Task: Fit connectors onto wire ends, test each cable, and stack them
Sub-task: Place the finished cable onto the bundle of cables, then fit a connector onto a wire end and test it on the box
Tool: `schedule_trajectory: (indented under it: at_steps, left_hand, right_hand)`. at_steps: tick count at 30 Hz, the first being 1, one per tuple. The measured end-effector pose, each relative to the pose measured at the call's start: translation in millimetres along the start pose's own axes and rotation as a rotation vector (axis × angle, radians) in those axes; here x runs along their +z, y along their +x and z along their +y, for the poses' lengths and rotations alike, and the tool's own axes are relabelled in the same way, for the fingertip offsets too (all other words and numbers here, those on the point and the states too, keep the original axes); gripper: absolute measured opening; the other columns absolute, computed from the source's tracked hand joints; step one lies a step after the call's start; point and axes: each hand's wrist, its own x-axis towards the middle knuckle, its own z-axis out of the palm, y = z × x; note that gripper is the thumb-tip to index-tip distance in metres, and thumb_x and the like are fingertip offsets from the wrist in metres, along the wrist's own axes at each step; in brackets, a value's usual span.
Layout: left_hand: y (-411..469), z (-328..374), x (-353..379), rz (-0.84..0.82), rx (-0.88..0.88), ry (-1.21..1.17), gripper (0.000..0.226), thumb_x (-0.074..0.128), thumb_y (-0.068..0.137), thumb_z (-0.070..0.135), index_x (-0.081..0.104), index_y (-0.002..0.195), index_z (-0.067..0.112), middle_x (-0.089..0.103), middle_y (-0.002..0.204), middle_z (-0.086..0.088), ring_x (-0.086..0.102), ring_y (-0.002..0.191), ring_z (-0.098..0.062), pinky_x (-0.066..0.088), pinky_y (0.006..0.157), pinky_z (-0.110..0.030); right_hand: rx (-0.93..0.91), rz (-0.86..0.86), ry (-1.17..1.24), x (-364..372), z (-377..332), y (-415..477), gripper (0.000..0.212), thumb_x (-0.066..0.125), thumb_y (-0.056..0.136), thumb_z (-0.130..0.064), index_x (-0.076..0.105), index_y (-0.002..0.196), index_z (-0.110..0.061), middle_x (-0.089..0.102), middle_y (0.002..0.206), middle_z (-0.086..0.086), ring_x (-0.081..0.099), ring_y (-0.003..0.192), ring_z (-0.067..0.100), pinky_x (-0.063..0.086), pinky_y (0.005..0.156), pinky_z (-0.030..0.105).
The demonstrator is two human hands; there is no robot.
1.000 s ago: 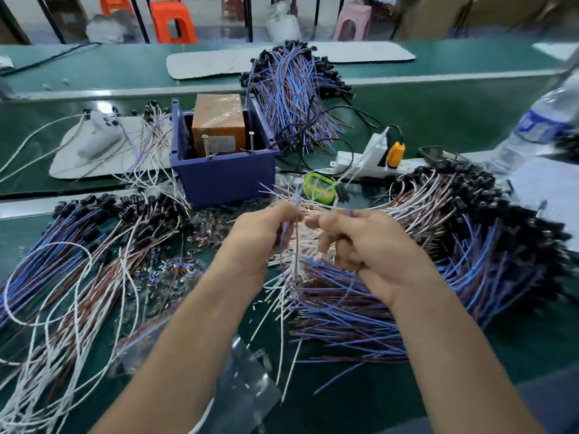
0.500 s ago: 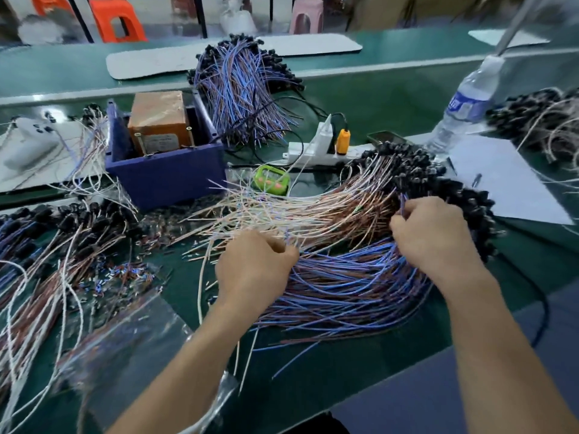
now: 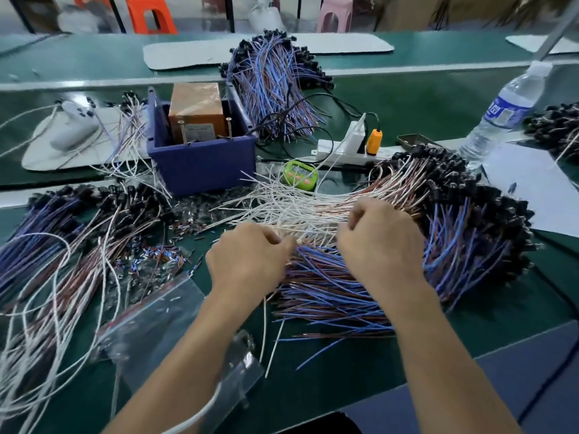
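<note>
Head view: you're picking the next cable. Left hand (image 3: 247, 261) and right hand (image 3: 382, 245) curl into the wire pile (image 3: 329, 292) directly in front of you; can't tell what they pinch. Next: single out one free end for fitting.

Both bare forearms reach forward, left hand (image 3: 247, 261) and right hand (image 3: 383, 242) knuckles-up, close together, fingers curled onto the wires (image 3: 300, 211).

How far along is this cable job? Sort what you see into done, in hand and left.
Done, probably: the bundle behind the blue bin and the pile at left lie set aside. In hand: the left hand and right hand, fingers curled, reach into the front pile. Left: that pile, with loose connectors scattered beside it.
</note>
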Motion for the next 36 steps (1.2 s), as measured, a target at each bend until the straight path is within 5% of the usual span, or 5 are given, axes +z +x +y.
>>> schedule_trajectory:
  at_steps: [9,16,25,29,36]
  left_hand:
    - [25.5,-88.9,-59.3,0.159,-0.171,-0.06,0.013,0.073,0.082,0.051,0.08,0.084,0.04,0.077,0.091,0.012,0.069,0.088,-0.022,0.051,0.072,-0.03]
    - [29.8,-150.1,-91.1,0.308,-0.3,-0.092,0.011,0.074,0.08,0.044,0.076,0.07,0.042,0.076,0.085,0.017,0.066,0.078,-0.015,0.042,0.065,-0.024]
    - [32.4,-198.3,-102.0,0.422,-0.357,-0.08,0.029,0.078,0.081,0.049,0.081,0.104,0.032,0.079,0.1,0.003,0.07,0.098,-0.023,0.053,0.088,-0.033]
    - [34.2,-199.7,-101.8,0.386,-0.296,-0.066,0.021,0.074,0.085,0.044,0.081,0.102,0.034,0.079,0.102,0.001,0.068,0.101,-0.024,0.055,0.092,-0.037]
    - [25.1,-187.0,-103.5,0.562,-0.17,-0.031,0.019,0.074,0.091,0.029,0.08,0.108,0.023,0.077,0.107,-0.001,0.061,0.108,-0.022,0.042,0.1,-0.036]
  right_hand:
    - [-0.337,-0.301,0.207,76.3,-135.5,-12.6,0.011,0.067,0.082,-0.034,0.067,0.084,-0.024,0.071,0.086,0.002,0.064,0.088,0.029,0.039,0.068,0.03]
    - [-0.46,-0.446,0.248,110.7,-201.6,-30.0,0.011,0.064,0.083,-0.032,0.071,0.085,-0.024,0.073,0.091,0.0,0.066,0.091,0.027,0.052,0.075,0.032]
    - [-0.322,-0.487,0.193,149.9,-245.2,-40.3,0.05,0.058,0.088,-0.064,0.07,0.085,-0.015,0.072,0.085,0.007,0.066,0.082,0.033,0.046,0.069,0.036]
    - [-0.306,-0.55,0.212,152.2,-254.0,-39.2,0.047,0.059,0.088,-0.059,0.069,0.083,-0.013,0.071,0.085,0.007,0.065,0.082,0.033,0.046,0.069,0.037]
    - [-0.272,-0.465,0.543,135.8,-236.4,-31.7,0.042,0.058,0.085,-0.034,0.058,0.051,-0.01,0.051,0.04,-0.003,0.044,0.039,0.013,0.045,0.051,0.03]
